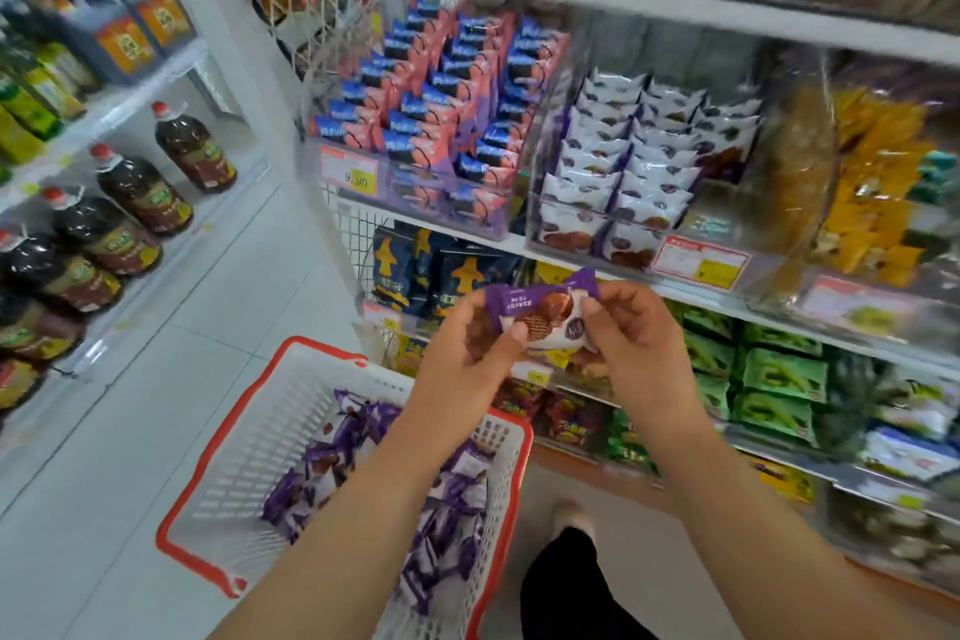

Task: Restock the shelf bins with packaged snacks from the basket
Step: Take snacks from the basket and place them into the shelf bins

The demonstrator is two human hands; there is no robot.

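A purple and white snack packet (540, 309) is held up in front of the shelves. My left hand (467, 353) pinches its left end and my right hand (636, 333) pinches its right end. Below them stands a white basket with a red rim (249, 437), holding several more purple packets (322, 473); my left forearm crosses over it. On the shelf above the hands is a clear bin (558, 231) stocked with rows of the same purple and white packets (639, 156).
A clear bin of pink and blue packets (441, 109) stands left of the purple bin, yellow packets (872, 172) to its right. Lower shelves hold green packets (779, 379) and dark blue bags (441, 270). Oil bottles (140, 192) line the left shelving. My shoe (569, 517) is on the tiled floor.
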